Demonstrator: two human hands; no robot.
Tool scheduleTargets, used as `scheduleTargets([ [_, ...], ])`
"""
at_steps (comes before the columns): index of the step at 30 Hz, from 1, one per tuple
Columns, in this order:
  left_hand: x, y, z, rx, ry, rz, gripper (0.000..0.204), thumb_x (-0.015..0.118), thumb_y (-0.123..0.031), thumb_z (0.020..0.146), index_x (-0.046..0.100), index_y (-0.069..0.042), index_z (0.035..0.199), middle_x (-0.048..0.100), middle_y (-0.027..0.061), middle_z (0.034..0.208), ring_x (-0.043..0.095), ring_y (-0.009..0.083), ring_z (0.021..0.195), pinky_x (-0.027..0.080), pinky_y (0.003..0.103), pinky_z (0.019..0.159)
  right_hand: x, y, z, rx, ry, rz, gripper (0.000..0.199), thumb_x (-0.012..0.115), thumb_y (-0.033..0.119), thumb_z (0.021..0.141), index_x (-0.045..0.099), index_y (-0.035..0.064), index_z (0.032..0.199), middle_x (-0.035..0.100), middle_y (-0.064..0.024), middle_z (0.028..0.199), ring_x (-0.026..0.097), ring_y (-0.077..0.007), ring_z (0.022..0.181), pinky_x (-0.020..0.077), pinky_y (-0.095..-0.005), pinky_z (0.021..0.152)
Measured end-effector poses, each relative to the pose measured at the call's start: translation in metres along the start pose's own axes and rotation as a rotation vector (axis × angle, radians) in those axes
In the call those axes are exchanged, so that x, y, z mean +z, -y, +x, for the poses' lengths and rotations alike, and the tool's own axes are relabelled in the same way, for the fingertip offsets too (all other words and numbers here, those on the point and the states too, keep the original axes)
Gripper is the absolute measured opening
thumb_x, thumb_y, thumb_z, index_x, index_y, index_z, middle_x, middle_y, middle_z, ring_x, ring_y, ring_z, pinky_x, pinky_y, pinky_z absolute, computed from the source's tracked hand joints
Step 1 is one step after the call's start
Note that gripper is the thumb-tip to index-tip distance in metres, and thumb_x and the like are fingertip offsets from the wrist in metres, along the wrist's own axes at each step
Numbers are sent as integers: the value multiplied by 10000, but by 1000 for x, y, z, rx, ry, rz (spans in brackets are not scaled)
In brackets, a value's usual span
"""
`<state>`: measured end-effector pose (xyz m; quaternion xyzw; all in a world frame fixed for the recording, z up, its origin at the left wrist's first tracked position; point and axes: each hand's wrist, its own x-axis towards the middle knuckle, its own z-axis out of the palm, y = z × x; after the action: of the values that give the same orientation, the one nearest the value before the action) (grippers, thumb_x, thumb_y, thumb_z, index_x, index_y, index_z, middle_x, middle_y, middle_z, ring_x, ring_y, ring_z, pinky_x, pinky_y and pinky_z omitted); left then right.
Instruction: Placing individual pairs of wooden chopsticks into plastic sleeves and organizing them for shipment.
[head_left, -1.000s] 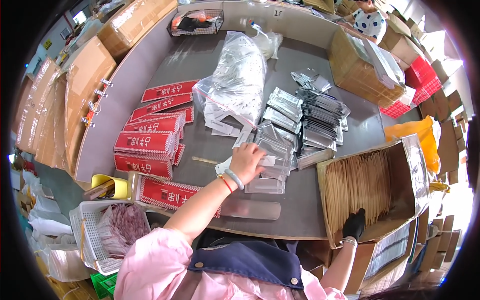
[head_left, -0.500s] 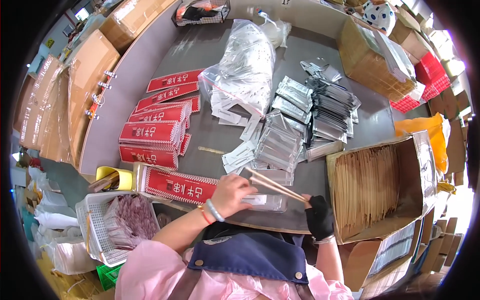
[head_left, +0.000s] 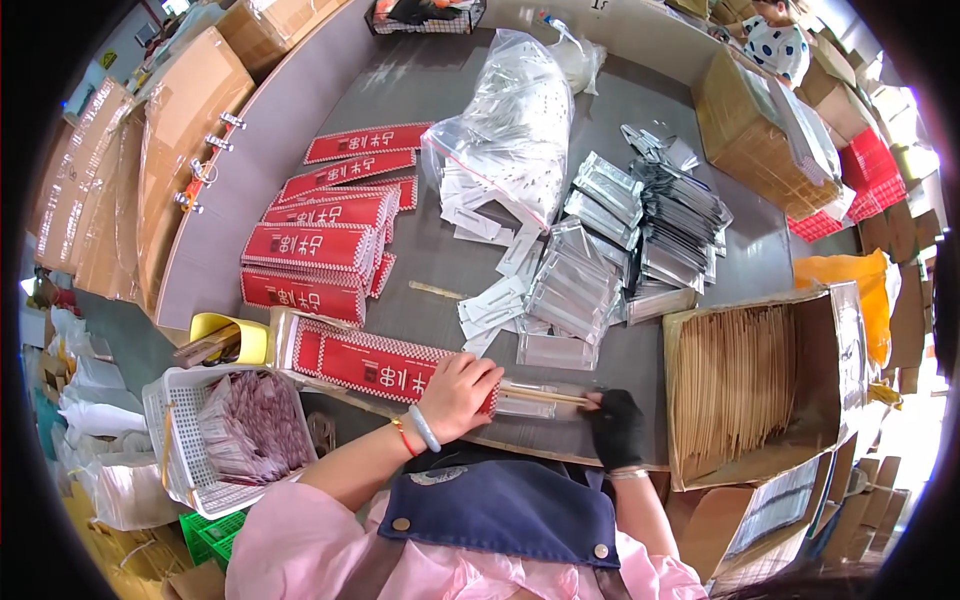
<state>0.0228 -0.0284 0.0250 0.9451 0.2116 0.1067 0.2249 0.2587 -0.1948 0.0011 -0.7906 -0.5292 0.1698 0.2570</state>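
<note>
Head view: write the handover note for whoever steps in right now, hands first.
Left hand: pressing down the open end of the red paper sleeve at the table's near edge.
Right hand, in a black glove: gripping the wooden chopsticks, tips at the sleeve mouth.
Supplies: chopstick box to the right, clear packets centre, flat red sleeve stack to the left.
Done: pair lined up with the sleeve.
Left: whether the pair is seated inside cannot be told.
</note>
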Motion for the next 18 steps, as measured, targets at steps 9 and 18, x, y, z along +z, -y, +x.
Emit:
scheduleTargets([
  [9, 14, -5, 23, 176, 126, 154, 270, 702, -229, 718, 657, -202, 983, 541, 78, 1000, 541, 265, 936, 452, 399, 808, 5, 62, 26, -253, 102, -222, 772, 823, 439, 602, 548, 126, 1251, 589, -85, 1115, 532, -265, 1091, 361, -468, 932],
  [18, -111, 70, 42, 91, -176, 491, 178, 680, -97, 642, 648, -85, 817, 568, 122, 1100, 528, 319, 1058, 444, 467, 863, -42, 44, 24, -109, -83, -136, 626, 830, 335, 602, 586, 105, 1131, 600, -111, 1043, 566, -331, 978, 414, -456, 858],
])
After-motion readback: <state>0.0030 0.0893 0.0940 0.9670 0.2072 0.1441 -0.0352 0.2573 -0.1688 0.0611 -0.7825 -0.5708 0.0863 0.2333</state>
